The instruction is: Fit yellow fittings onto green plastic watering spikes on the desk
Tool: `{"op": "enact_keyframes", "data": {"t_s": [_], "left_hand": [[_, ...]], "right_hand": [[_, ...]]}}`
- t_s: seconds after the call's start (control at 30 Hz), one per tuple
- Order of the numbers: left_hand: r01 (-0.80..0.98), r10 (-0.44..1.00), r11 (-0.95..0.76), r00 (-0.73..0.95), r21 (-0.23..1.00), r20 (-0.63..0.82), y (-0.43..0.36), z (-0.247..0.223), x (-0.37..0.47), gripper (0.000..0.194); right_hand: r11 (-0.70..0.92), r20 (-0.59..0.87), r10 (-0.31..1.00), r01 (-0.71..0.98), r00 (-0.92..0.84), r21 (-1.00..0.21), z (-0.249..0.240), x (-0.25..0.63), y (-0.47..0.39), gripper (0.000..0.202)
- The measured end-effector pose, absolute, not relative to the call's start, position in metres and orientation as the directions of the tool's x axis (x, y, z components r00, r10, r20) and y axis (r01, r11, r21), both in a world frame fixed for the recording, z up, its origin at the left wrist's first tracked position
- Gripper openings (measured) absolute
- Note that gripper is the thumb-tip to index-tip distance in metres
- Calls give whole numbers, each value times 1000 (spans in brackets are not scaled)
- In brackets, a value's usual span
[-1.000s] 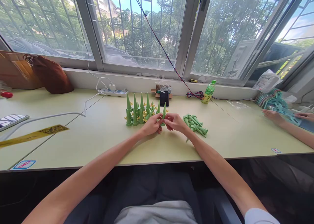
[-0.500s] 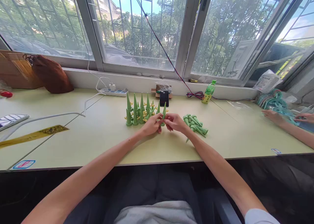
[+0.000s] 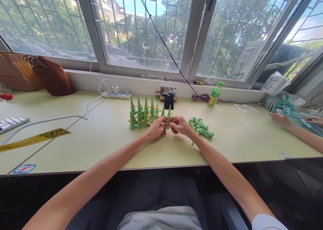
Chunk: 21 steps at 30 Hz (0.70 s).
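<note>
Largest item: a window (image 3: 146,35), metal-framed, bars visible beyond the glass. Below it runs a pale tabletop (image 3: 101,137). A brown bag (image 3: 51,77) sits at far left, against a cardboard box (image 3: 15,77). At far right, teal hangers (image 3: 284,104) are grouped, a co-worker's hand (image 3: 281,119) beside them. At centre, upright green cones (image 3: 132,118) stand in close rows, yellow pieces (image 3: 148,123) among them. Loose green cones (image 3: 200,126) lie heaped to the right, beside the wearer's right wrist. Left hand (image 3: 156,127) and right hand (image 3: 178,125) are together, fingertips closed on one held cone (image 3: 169,115); it points upward between them, at the right end of the rows, its base partly hidden by fingers. Whether it touches the tabletop cannot be determined. A green-capped bottle (image 3: 214,96) stands near the sill; a dark phone (image 3: 169,102) is behind the cones.
</note>
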<state>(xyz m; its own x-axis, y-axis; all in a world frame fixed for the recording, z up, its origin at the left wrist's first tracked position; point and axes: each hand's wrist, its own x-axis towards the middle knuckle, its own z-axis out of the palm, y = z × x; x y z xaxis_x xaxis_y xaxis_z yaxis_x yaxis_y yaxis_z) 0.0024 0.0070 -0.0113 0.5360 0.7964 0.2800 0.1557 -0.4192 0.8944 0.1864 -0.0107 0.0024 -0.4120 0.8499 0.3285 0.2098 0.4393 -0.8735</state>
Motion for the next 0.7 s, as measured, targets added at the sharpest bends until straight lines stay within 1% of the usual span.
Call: {"op": "enact_keyframes", "data": {"t_s": [0.17, 0.3, 0.43, 0.53, 0.6, 0.7], "left_hand": [[143, 812, -401, 512, 905, 279, 7, -10, 5, 27], [195, 828, -415, 485, 889, 280, 1, -2, 8, 30], [281, 830, -467, 467, 839, 305, -4, 3, 7, 28], [350, 824, -502, 473, 791, 313, -5, 3, 6, 24], [395, 822, -518, 476, 759, 313, -5, 3, 6, 22], [451, 822, -538, 469, 712, 324, -5, 3, 6, 20]], "right_hand": [[453, 350, 859, 239, -373, -859, 6, 186, -13, 27], [482, 380, 858, 285, -345, -829, 5, 188, -11, 39], [515, 457, 857, 398, -237, -760, 2, 189, -6, 51], [508, 516, 846, 499, -134, -702, 0, 191, -2, 54], [499, 540, 837, 526, -85, -689, 0, 192, 0, 54], [495, 555, 830, 524, -50, -693, 1, 192, 1, 53]]}}
